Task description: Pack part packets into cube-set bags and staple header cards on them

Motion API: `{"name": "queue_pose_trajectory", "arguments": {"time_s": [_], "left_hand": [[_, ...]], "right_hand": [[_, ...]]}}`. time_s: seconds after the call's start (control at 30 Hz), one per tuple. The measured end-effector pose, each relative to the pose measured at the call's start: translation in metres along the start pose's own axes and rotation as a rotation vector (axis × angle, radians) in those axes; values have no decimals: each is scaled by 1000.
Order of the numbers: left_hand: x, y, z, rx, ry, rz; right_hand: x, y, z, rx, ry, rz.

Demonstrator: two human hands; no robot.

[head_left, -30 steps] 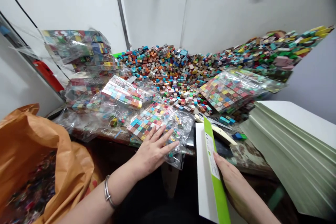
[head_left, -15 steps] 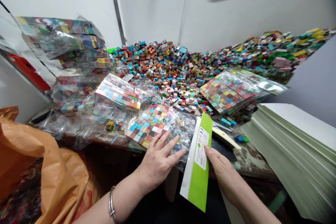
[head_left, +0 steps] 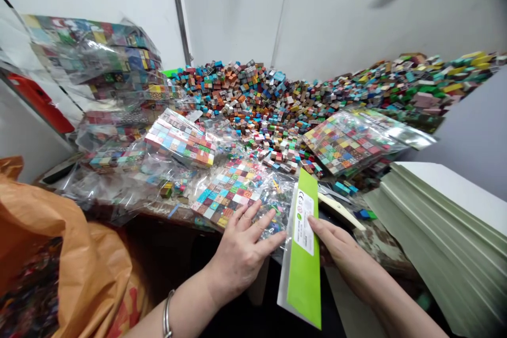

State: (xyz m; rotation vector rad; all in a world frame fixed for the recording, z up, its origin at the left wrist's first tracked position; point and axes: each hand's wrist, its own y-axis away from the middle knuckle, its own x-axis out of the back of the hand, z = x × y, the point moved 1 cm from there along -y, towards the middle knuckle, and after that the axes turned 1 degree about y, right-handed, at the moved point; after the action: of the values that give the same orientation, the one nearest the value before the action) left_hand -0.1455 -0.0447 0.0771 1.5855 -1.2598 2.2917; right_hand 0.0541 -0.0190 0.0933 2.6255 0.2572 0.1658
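Card point(head_left: 303, 272) of bright green is seen as a long, narrow panel, tilted, with a pale strip running along its left edge. Its green face is marked by a white label point(head_left: 305, 222), on which a CE mark, small round symbols and lines of dark print are carried; the smallest print cannot be read. The card is grasped at its right edge by the right hand point(head_left: 336, 248), the thumb being laid against the label's edge while the other fingers are mostly hidden behind.

A clear bag point(head_left: 277, 195) is lying at the table's point(head_left: 382, 232) near edge, filled with a flat slab of patterned blocks point(head_left: 227, 193) at the left and small mixed coloured pieces at the right. Its near right part is covered by the left hand point(head_left: 240, 256), held palm down with fingers spread and closed around nothing. The card is placed to the right of this hand, just beside its thumb; whether they are touching cannot be told. The bag's right side is partly overlapped by the card.
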Motion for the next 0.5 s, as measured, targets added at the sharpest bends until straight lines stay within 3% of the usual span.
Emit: {"name": "queue_pose_trajectory", "arguments": {"time_s": [0.33,0.5], "left_hand": [[-25,6,17,85,60,33],[-19,7,22,108,138,-32]], "right_hand": [[-2,-14,7,-29,27,-79],[-1,-18,8,-63,-10,14]]}}
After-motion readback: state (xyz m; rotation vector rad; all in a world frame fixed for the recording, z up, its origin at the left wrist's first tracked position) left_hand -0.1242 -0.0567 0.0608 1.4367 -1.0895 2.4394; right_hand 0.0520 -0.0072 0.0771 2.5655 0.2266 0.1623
